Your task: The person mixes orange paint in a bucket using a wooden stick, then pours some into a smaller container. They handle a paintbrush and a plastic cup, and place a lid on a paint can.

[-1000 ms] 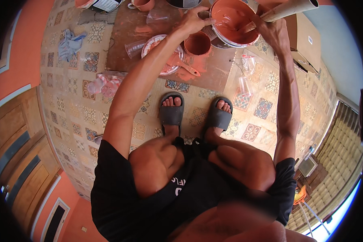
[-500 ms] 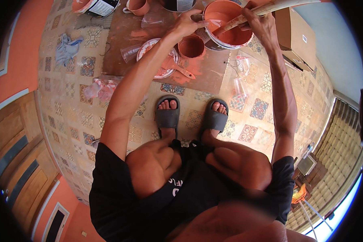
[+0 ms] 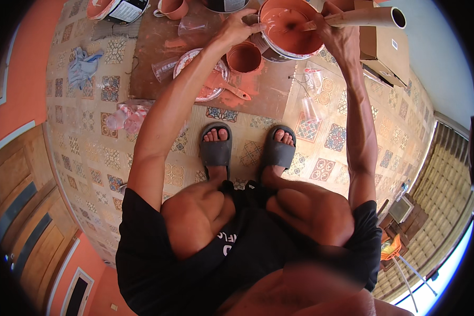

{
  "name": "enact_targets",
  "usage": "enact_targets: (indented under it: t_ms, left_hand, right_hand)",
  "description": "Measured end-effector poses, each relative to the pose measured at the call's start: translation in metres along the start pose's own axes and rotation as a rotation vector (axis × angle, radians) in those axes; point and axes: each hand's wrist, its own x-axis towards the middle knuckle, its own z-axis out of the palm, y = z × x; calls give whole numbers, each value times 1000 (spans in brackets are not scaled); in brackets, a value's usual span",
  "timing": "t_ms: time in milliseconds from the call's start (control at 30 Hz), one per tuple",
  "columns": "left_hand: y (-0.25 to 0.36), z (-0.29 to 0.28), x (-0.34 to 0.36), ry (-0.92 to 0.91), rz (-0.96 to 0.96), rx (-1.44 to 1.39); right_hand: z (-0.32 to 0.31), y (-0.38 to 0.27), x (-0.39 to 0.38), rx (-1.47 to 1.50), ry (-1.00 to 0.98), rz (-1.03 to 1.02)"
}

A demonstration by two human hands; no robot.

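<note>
Between left hand [image 3: 237,27], pinching its rim, and right hand [image 3: 337,31], closed round pale hollow pole [image 3: 366,17]: round white-rimmed bucket [image 3: 273,51], orange-red paint [image 3: 276,34]; pole tip swung rightward, suggesting stirring.

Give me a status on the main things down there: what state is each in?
Bucket: open, orange paint inside
Stick: one end in the paint
Left hand: closed on the bucket's rim
Right hand: closed around the stick
Brush: lying down, paint-smeared
Pot: open, paint-stained
Cloth: crumpled on the floor
</note>
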Motion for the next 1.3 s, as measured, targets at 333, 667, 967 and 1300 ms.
enact_targets:
  t_ms: [333, 667, 967, 1300]
  left_hand:
    - [-1, 4, -2, 16, -1, -57]
    - [3, 4, -4, 47, 17, 12]
    - [-4, 7, 0, 31, 5, -14]
    - [-3, 6, -1, 31, -28, -56]
  right_hand:
    - [-4, -17, 3, 78, -106, 175]
    - [6, -8, 4, 43, -194, 210]
    - [2, -15, 16, 237, -167, 293]
    - [8, -16, 13, 277, -152, 340]
